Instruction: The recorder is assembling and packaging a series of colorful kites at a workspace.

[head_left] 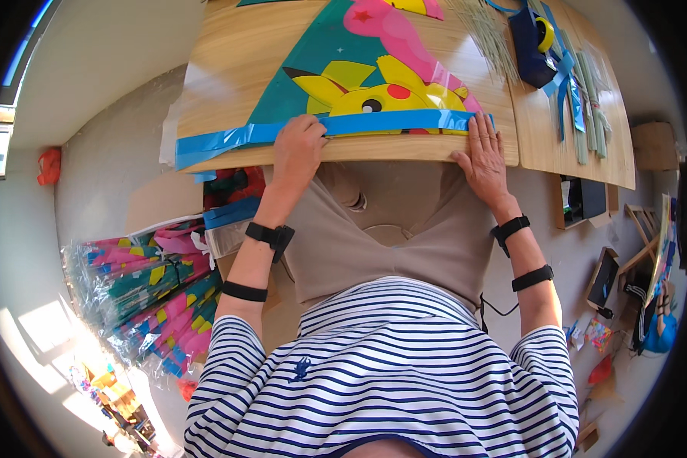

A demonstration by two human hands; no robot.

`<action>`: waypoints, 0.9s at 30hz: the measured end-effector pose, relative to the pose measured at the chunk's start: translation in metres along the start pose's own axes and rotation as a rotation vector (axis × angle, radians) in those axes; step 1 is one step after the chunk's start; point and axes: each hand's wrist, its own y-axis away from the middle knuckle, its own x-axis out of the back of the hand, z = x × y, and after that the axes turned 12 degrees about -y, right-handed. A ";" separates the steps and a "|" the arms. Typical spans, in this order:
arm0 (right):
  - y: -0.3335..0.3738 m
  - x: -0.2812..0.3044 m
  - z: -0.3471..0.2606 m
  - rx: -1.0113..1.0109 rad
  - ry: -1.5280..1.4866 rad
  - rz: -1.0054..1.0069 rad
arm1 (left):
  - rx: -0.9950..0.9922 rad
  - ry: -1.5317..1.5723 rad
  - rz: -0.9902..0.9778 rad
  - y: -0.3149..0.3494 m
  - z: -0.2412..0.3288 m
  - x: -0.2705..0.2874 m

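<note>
A long shiny blue strip [229,140], like tape or film, runs along the front edge of the wooden table. It overlaps the lower edge of a printed plastic sheet [286,91] in teal, pink and yellow with a cartoon figure. My left hand [298,149] has its fingers curled together on the strip, left of the middle. Its fingertips appear to pinch the strip, though the hand partly hides them. At the strip's right end, my right hand [484,156] lies flat with fingers stretched out, pressing on the sheet's corner.
On the table's right part stand a dark blue tape dispenser [533,47] with a yellow roll, and thin pale rods [582,114]. Bundles of colourful wrapped sheets [160,278] lie low on the left. An open box [580,200] is below the table on the right.
</note>
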 end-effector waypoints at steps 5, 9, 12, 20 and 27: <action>0.000 0.004 -0.001 -0.020 -0.004 -0.020 | -0.030 0.005 0.076 0.008 0.001 -0.002; 0.002 0.007 0.001 -0.028 -0.004 -0.021 | -0.018 0.000 0.078 0.009 0.002 -0.005; 0.005 0.006 0.003 -0.041 -0.021 -0.018 | -0.002 0.004 0.064 0.008 0.003 -0.008; 0.000 0.011 0.001 -0.045 -0.053 -0.063 | 0.002 -0.090 0.082 0.016 0.005 -0.008; -0.021 0.032 -0.011 -0.046 -0.066 -0.088 | 0.054 -0.083 0.127 0.026 0.013 -0.011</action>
